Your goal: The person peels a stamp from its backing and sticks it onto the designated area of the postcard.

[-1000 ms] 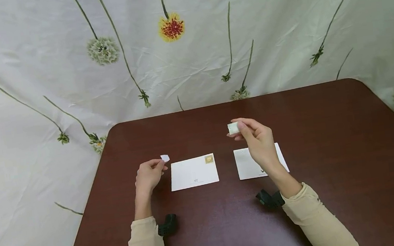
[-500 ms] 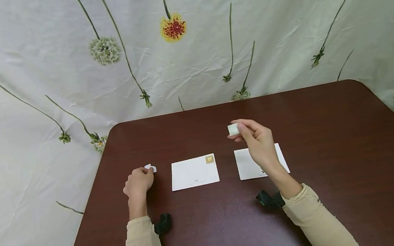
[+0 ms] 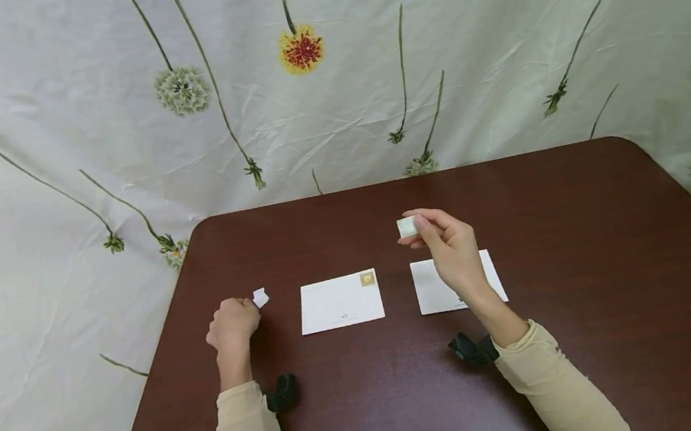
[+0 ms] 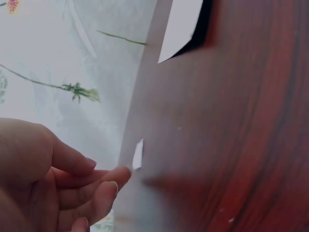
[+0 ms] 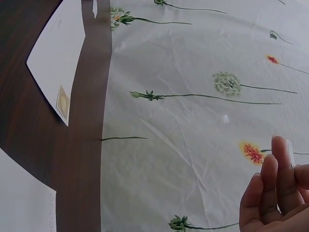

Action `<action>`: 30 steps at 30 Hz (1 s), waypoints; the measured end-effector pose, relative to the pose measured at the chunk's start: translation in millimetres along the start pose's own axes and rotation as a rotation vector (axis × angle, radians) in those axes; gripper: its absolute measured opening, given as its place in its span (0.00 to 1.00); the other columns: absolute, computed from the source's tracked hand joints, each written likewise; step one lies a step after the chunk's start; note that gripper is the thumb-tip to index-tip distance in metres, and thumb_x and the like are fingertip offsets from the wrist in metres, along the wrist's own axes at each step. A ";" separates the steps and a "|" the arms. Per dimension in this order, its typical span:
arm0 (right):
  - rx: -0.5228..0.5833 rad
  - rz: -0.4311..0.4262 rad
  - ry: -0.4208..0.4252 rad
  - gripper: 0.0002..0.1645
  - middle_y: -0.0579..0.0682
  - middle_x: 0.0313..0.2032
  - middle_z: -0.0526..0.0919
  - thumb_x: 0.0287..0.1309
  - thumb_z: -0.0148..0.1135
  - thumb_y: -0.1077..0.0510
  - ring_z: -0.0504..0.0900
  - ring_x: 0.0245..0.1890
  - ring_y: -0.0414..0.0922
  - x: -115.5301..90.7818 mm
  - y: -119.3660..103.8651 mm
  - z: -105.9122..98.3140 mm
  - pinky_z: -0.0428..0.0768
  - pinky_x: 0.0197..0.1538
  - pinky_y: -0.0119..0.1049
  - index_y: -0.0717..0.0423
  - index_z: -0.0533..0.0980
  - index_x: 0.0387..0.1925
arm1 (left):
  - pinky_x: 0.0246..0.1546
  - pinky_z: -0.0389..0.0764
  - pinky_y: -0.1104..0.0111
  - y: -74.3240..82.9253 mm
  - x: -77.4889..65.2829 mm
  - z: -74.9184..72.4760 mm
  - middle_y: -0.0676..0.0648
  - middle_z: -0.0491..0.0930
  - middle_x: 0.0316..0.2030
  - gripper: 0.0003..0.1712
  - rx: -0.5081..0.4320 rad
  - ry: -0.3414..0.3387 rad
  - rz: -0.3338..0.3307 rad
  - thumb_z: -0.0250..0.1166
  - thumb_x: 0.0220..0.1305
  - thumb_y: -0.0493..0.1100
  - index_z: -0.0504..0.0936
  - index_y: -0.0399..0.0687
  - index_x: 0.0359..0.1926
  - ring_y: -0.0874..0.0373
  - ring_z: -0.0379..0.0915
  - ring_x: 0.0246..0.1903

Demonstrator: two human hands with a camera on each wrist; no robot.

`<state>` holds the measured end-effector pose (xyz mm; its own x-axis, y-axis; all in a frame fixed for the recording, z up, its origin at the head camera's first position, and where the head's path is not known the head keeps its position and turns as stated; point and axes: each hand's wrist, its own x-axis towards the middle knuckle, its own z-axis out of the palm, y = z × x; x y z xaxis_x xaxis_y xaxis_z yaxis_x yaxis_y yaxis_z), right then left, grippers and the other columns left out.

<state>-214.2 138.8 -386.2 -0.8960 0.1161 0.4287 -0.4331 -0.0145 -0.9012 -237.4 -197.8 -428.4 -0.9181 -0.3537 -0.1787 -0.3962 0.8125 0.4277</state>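
Note:
In the head view, my left hand [image 3: 234, 320] is low over the table's left part, beside a small white paper scrap [image 3: 260, 298]. The left wrist view shows the scrap [image 4: 138, 154] just past the fingertips, with loosely curled fingers and nothing between thumb and index finger. My right hand [image 3: 454, 249] pinches a small whitish square piece [image 3: 407, 227] between thumb and fingers, raised above the table. Below that hand lies a white envelope [image 3: 425, 288], partly covered by hand and wrist. Between the hands lies another white envelope [image 3: 333, 306] with a gold stamp [image 3: 368, 279] at its upper right corner.
Both envelopes lie flat on a dark red-brown table [image 3: 366, 398]. Dark wrist devices [image 3: 284, 392] sit on the inner sides of both sleeves. Behind the table hangs a white cloth [image 3: 334, 117] printed with flowers.
My left hand has moved left and slightly down with the paper scrap, away from the stamped envelope. The scrap now lies past the fingertips, let go. The right hand has stayed in place.

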 end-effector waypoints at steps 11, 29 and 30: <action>-0.011 -0.013 -0.001 0.13 0.66 0.31 0.83 0.68 0.52 0.66 0.85 0.29 0.40 1.8 -5.6 1.4 0.81 0.37 0.34 0.71 0.77 0.46 | 0.32 0.70 0.52 28.0 -23.7 -25.1 0.45 0.85 0.34 0.23 -0.187 0.100 0.164 0.45 0.74 0.51 0.81 0.45 0.52 0.45 0.75 0.31; -0.041 0.004 0.000 0.14 0.64 0.27 0.83 0.68 0.53 0.63 0.84 0.29 0.40 -1.5 -5.5 1.4 0.81 0.39 0.36 0.69 0.78 0.46 | 0.26 0.74 0.70 101.1 -121.0 -46.7 0.50 0.80 0.25 0.08 -0.789 0.005 0.736 0.61 0.67 0.39 0.85 0.42 0.41 0.53 0.75 0.24; -0.038 0.006 0.002 0.13 0.64 0.27 0.83 0.68 0.53 0.63 0.84 0.29 0.40 -2.1 -5.5 1.4 0.80 0.39 0.35 0.69 0.78 0.46 | 0.27 0.74 0.69 105.0 -122.6 -44.7 0.51 0.81 0.25 0.08 -0.791 -0.021 0.749 0.61 0.67 0.39 0.86 0.43 0.41 0.53 0.75 0.25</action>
<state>-210.1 137.3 -382.1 -0.8982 0.1177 0.4236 -0.4241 0.0223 -0.9054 -166.1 -89.8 -322.0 -0.9278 0.1208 0.3530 0.3730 0.2879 0.8820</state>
